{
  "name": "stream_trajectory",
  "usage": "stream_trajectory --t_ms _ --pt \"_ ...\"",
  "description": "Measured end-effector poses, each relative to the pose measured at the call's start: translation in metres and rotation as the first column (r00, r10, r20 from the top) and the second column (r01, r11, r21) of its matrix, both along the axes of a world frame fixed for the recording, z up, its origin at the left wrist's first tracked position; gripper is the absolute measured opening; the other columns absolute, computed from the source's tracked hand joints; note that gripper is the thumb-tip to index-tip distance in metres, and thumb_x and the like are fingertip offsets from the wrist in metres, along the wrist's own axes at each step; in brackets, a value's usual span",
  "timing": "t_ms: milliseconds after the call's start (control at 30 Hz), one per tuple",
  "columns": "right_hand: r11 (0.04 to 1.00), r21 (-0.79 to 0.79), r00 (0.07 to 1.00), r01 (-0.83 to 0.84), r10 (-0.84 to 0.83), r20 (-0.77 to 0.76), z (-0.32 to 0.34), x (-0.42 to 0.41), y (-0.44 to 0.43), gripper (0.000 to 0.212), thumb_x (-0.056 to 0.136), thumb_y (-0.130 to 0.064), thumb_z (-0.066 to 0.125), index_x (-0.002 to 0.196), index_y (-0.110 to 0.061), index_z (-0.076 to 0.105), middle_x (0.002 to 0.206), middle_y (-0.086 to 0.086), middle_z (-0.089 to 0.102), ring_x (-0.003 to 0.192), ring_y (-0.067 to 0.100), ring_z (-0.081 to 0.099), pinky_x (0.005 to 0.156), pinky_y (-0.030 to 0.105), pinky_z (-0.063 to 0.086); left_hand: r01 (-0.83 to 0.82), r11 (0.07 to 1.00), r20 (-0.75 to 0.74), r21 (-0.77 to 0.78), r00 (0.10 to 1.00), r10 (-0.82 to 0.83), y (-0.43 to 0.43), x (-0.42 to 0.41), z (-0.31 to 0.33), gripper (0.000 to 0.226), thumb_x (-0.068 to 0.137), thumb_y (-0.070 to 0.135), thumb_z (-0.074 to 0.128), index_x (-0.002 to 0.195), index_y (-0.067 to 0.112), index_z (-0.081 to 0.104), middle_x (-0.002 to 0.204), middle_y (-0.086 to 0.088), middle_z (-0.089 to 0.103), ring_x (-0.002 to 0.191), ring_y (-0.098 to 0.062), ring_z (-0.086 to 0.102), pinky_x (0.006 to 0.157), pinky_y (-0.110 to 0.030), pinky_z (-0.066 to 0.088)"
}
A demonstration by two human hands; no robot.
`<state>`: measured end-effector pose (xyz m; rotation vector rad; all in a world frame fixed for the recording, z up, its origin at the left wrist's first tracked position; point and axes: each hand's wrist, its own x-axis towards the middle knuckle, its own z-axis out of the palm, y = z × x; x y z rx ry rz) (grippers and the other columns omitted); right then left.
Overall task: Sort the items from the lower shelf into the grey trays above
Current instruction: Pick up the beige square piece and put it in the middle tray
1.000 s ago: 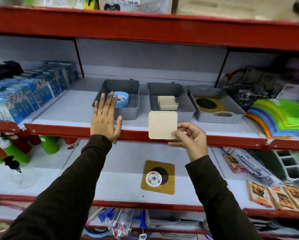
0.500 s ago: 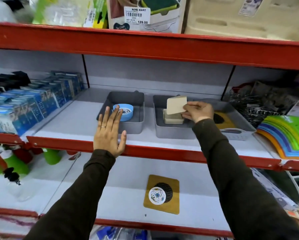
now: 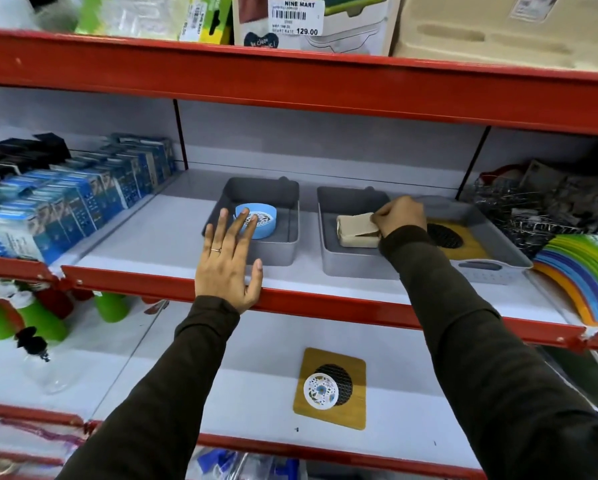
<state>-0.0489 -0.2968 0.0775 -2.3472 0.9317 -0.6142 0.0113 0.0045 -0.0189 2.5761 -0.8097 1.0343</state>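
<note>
Right hand (image 3: 399,216) pinched a beige tile (image 3: 356,224) onto another inside the middle tray (image 3: 328,251). Left hand (image 3: 229,261) lay open, empty. Below the tray, a wooden trivet (image 3: 353,414) and round coaster (image 3: 320,390) awaited sorting.

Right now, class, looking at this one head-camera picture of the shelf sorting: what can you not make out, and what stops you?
- Head view: the right hand covers the beige pad's near end, so the grip is unclear.
- The right sleeve hides part of the right tray and its wooden mat.
- The left hand screens part of the blue ring.
- The price label's small print is too small.
- The bottom shelf goods are blurred and cut off.
</note>
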Motion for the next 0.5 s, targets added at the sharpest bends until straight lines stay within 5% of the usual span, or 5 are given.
stream_trajectory --t_ms 200,333,400,500 --pt "0.995 -0.038 0.943 -0.096 0.103 0.315 -0.002 -0.043 0.022 0.007 0.081 -0.022 0.069 0.084 -0.017 0.074 0.080 -0.002 0.073 0.079 0.012 0.068 0.081 0.024 0.055 -0.001 1.000 -0.008 0.000 1.000 0.001 0.000 -0.006 0.004 0.075 0.086 0.042 0.038 0.155 0.013 0.028 0.163 -0.009 0.025 0.154 -0.031 0.012 0.126 -0.046 0.008" --pt "0.967 -0.062 0.749 -0.247 0.231 0.622 -0.036 -0.093 0.075 0.009 0.077 -0.027 0.066 0.072 -0.027 0.059 0.060 -0.012 0.057 0.056 0.000 0.055 0.055 0.008 0.046 0.018 1.000 0.015 -0.013 1.000 -0.018 0.000 -0.006 0.004 0.074 0.086 0.038 0.040 0.154 0.012 0.030 0.162 -0.010 0.027 0.153 -0.032 0.014 0.126 -0.047 0.009" --pt "0.926 -0.047 0.701 -0.375 0.316 0.640 -0.079 -0.115 0.111 0.014 0.078 -0.023 0.064 0.068 -0.026 0.054 0.058 -0.006 0.055 0.051 0.003 0.051 0.050 0.010 0.042 0.025 0.999 0.031 -0.027 0.999 -0.024 0.000 -0.006 0.005 0.073 0.085 0.037 0.041 0.153 0.011 0.031 0.162 -0.010 0.028 0.153 -0.032 0.015 0.126 -0.048 0.010" --pt "0.887 0.082 0.829 -0.454 0.388 0.403 -0.167 -0.131 0.153 0.014 0.075 -0.024 0.064 0.066 -0.023 0.053 0.053 -0.008 0.051 0.047 0.005 0.047 0.051 0.011 0.039 0.016 1.000 0.036 -0.023 0.999 -0.015 0.000 -0.006 0.003 0.073 0.086 0.038 0.040 0.153 0.012 0.031 0.162 -0.010 0.028 0.153 -0.033 0.016 0.126 -0.048 0.011"
